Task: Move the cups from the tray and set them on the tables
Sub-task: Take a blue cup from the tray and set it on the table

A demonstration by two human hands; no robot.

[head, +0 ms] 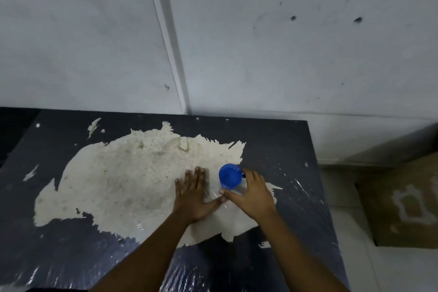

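1 head view looks steeply down, close over the dark table, facing the wall.

A bare, worn utility or storage room, not clearly a home or a shop; a scuffed grey-white painted wall backs a dark laminate table with its top peeled to pale board. A stained brown cardboard sheet lies on the pale floor beside it.

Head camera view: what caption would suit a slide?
Right hand sets blue cup on worn dark table; left hand rests flat.

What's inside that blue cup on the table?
The blue cup looks empty: only its blue inner wall and a pale glare show. The right hand wraps its near side, hiding the base; whether it rests on the table is unclear.
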